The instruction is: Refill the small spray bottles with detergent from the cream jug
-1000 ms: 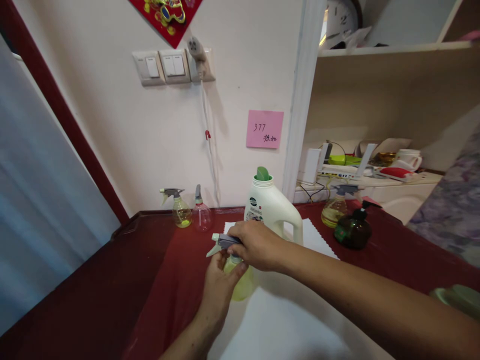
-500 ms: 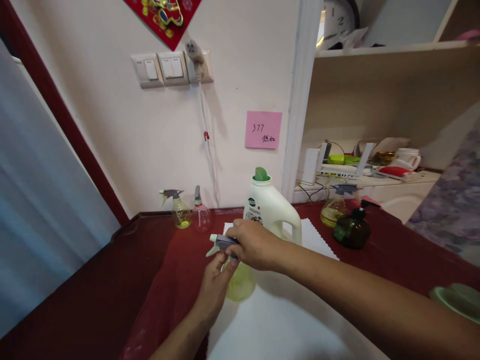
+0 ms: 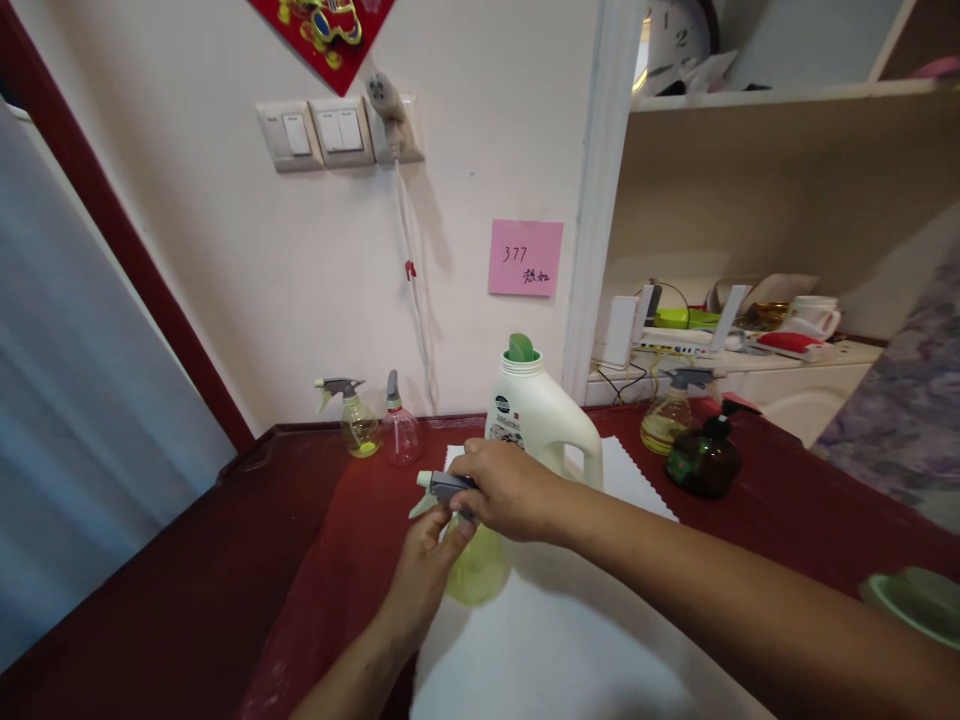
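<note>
Head view: right hand (image 3: 510,490) clenches grey sprayer head (image 3: 448,486) on yellow-green spray bottle (image 3: 478,566); left hand (image 3: 422,585) grasps bottle neck. Bottle sits at edge of white sheet (image 3: 555,640), before white detergent jug (image 3: 536,420).

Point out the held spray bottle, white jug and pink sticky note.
held spray bottle (image 3: 478,568), head view, yellow-green body
white jug (image 3: 541,420), head view, front of body
pink sticky note (image 3: 525,258), head view, middle

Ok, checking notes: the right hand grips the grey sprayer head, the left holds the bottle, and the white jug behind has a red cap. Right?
No: in the head view the white jug has a green cap, not red; the rest stands.
</note>
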Demonstrator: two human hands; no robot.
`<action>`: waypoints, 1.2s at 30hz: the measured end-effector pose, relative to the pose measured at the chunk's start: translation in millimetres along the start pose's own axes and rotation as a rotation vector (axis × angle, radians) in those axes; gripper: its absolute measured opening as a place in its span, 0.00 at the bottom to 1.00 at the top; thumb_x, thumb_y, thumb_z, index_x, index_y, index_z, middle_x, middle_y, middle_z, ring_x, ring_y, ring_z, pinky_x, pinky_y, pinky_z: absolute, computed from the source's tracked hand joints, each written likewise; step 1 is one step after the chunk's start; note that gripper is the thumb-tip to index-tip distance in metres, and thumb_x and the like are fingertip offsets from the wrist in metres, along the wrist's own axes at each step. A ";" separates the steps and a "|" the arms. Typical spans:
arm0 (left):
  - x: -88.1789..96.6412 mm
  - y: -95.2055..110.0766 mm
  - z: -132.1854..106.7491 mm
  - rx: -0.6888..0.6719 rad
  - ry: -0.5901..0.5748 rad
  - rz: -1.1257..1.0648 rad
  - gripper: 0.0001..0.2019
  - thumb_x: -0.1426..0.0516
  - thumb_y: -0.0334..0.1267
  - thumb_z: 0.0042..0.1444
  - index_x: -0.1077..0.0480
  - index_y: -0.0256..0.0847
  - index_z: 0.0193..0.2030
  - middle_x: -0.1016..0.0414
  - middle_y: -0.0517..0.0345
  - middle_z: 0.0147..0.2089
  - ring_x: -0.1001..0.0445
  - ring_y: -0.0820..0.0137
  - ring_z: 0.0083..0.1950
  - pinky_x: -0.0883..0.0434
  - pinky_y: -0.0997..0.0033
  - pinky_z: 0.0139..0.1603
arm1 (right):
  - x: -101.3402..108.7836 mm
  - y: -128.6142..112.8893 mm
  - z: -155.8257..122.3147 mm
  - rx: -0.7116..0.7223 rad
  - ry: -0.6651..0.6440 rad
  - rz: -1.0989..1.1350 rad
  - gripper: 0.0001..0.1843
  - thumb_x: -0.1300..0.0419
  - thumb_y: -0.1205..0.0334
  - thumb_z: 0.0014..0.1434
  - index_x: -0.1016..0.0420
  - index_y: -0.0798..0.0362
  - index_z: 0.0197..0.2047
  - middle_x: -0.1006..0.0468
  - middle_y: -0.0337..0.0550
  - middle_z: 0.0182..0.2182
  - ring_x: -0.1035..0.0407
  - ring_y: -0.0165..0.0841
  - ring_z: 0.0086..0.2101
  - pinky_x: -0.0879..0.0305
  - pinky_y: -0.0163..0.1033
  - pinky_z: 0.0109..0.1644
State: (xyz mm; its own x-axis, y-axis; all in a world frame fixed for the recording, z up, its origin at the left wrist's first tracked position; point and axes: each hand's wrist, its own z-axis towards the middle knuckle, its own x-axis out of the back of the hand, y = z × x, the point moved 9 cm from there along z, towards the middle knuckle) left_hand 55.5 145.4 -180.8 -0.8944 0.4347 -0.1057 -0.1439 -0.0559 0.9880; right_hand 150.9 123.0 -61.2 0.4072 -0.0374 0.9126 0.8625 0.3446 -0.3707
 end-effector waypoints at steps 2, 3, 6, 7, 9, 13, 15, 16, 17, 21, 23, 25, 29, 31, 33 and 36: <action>-1.7 0.0 -3.0 0.008 -0.043 -0.019 0.20 0.35 0.53 0.58 0.21 0.39 0.48 0.19 0.49 0.50 0.24 0.55 0.55 0.30 0.60 0.58 | 0.2 -0.4 -0.1 0.003 0.003 0.003 0.04 0.37 0.61 0.61 0.20 0.51 0.38 0.27 0.41 0.36 0.34 0.31 0.35 0.47 0.36 0.36; -2.3 -0.2 -3.4 0.008 -0.049 -0.030 0.20 0.35 0.52 0.58 0.22 0.39 0.48 0.19 0.49 0.51 0.24 0.55 0.56 0.30 0.60 0.58 | 0.4 -0.5 -0.2 0.003 0.005 0.004 0.04 0.37 0.61 0.61 0.20 0.51 0.38 0.27 0.41 0.36 0.34 0.31 0.35 0.47 0.36 0.36; -3.7 -0.6 0.1 -0.022 -0.018 -0.066 0.24 0.30 0.51 0.50 0.23 0.41 0.49 0.19 0.51 0.50 0.25 0.55 0.57 0.30 0.63 0.56 | 0.9 -1.2 -0.6 -0.002 0.003 0.004 0.04 0.37 0.61 0.61 0.21 0.51 0.38 0.28 0.40 0.36 0.34 0.31 0.35 0.47 0.36 0.36; -4.3 -1.0 2.4 -0.031 -0.004 -0.073 0.25 0.28 0.50 0.47 0.23 0.41 0.50 0.19 0.51 0.50 0.25 0.56 0.57 0.30 0.65 0.55 | 1.0 -1.3 -0.8 -0.004 0.000 0.004 0.04 0.37 0.61 0.61 0.21 0.50 0.37 0.28 0.40 0.36 0.34 0.31 0.35 0.48 0.36 0.35; -4.7 -3.0 7.0 -0.032 0.021 -0.076 0.25 0.27 0.48 0.45 0.23 0.41 0.48 0.19 0.53 0.48 0.25 0.57 0.55 0.30 0.66 0.54 | 1.1 -1.3 -1.1 -0.008 -0.004 0.002 0.04 0.37 0.61 0.61 0.21 0.50 0.38 0.28 0.39 0.36 0.35 0.30 0.35 0.48 0.36 0.35; -0.1 -6.9 9.8 0.009 0.042 -0.060 0.22 0.27 0.46 0.47 0.22 0.39 0.47 0.18 0.51 0.48 0.24 0.57 0.53 0.31 0.66 0.52 | 0.9 0.0 -1.2 -0.012 -0.004 -0.002 0.04 0.37 0.61 0.62 0.21 0.50 0.38 0.29 0.39 0.36 0.35 0.30 0.35 0.48 0.36 0.35; 0.3 -6.5 7.1 0.025 0.004 -0.062 0.21 0.30 0.48 0.51 0.22 0.39 0.49 0.18 0.50 0.49 0.23 0.56 0.53 0.30 0.65 0.53 | 0.3 0.6 -0.7 -0.009 -0.006 -0.004 0.04 0.37 0.60 0.62 0.21 0.50 0.38 0.29 0.39 0.36 0.35 0.31 0.35 0.49 0.36 0.35; -0.2 -5.9 5.2 0.031 -0.023 -0.065 0.20 0.31 0.49 0.54 0.22 0.39 0.49 0.18 0.50 0.49 0.23 0.56 0.53 0.30 0.63 0.54 | 0.0 0.6 -0.4 -0.006 -0.006 -0.005 0.05 0.37 0.60 0.62 0.21 0.51 0.38 0.29 0.39 0.36 0.35 0.31 0.35 0.49 0.36 0.35; -1.1 -5.2 3.4 0.036 -0.050 -0.068 0.19 0.33 0.49 0.56 0.22 0.39 0.49 0.18 0.49 0.48 0.23 0.56 0.52 0.30 0.62 0.54 | -0.2 0.5 -0.2 -0.004 -0.008 -0.006 0.05 0.37 0.60 0.62 0.21 0.51 0.38 0.29 0.40 0.36 0.35 0.31 0.35 0.49 0.36 0.35; -3.6 -3.4 1.1 0.032 -0.095 -0.071 0.20 0.34 0.52 0.57 0.21 0.39 0.49 0.18 0.49 0.48 0.22 0.55 0.52 0.30 0.60 0.55 | 0.2 0.1 -0.2 -0.004 -0.009 -0.013 0.05 0.37 0.60 0.62 0.21 0.51 0.38 0.28 0.40 0.36 0.34 0.31 0.35 0.49 0.37 0.35; -4.2 -3.2 4.2 0.013 -0.076 -0.068 0.24 0.31 0.52 0.51 0.22 0.39 0.49 0.18 0.49 0.49 0.23 0.54 0.54 0.30 0.60 0.56 | 0.5 0.0 -0.8 -0.009 -0.012 -0.015 0.05 0.37 0.59 0.62 0.21 0.50 0.39 0.28 0.40 0.37 0.34 0.31 0.36 0.49 0.37 0.35; -3.8 -3.9 8.3 -0.003 -0.039 -0.058 0.27 0.28 0.51 0.46 0.23 0.39 0.49 0.19 0.49 0.50 0.25 0.53 0.55 0.31 0.62 0.56 | 0.6 0.1 -1.3 -0.015 -0.016 -0.016 0.05 0.37 0.59 0.63 0.21 0.50 0.39 0.28 0.40 0.37 0.34 0.31 0.36 0.49 0.37 0.35; -1.9 -6.5 11.3 0.011 0.005 -0.024 0.24 0.28 0.47 0.47 0.23 0.38 0.49 0.19 0.49 0.50 0.24 0.55 0.53 0.31 0.64 0.52 | 0.6 0.9 -1.2 -0.024 -0.017 -0.021 0.05 0.37 0.59 0.62 0.21 0.49 0.39 0.28 0.39 0.37 0.34 0.31 0.36 0.49 0.37 0.35; -2.1 -5.0 8.7 0.018 -0.020 -0.020 0.23 0.30 0.49 0.51 0.22 0.38 0.50 0.19 0.48 0.50 0.24 0.54 0.54 0.31 0.63 0.52 | 0.4 0.8 -0.7 -0.022 -0.017 -0.023 0.05 0.37 0.59 0.62 0.21 0.50 0.39 0.28 0.39 0.37 0.34 0.32 0.36 0.49 0.37 0.35; -3.1 -2.1 4.5 0.018 -0.066 -0.026 0.22 0.33 0.51 0.55 0.22 0.39 0.51 0.19 0.48 0.51 0.24 0.54 0.55 0.31 0.62 0.55 | 0.2 0.6 -0.2 -0.018 -0.017 -0.025 0.05 0.37 0.59 0.62 0.21 0.50 0.39 0.27 0.40 0.37 0.33 0.32 0.36 0.49 0.37 0.35; -4.8 0.4 -1.1 0.020 -0.125 -0.037 0.19 0.36 0.52 0.59 0.22 0.40 0.50 0.19 0.50 0.51 0.24 0.56 0.54 0.32 0.61 0.58 | 0.7 0.1 -0.3 -0.016 -0.015 -0.029 0.05 0.37 0.59 0.62 0.21 0.50 0.39 0.26 0.41 0.37 0.33 0.32 0.37 0.49 0.37 0.35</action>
State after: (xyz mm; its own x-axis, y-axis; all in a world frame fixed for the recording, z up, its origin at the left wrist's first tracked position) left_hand 59.3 142.3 -180.1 -0.8288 0.5445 -0.1285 -0.1663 -0.0204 0.9859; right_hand 151.4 122.7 -60.7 0.3776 -0.0330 0.9254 0.8785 0.3287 -0.3468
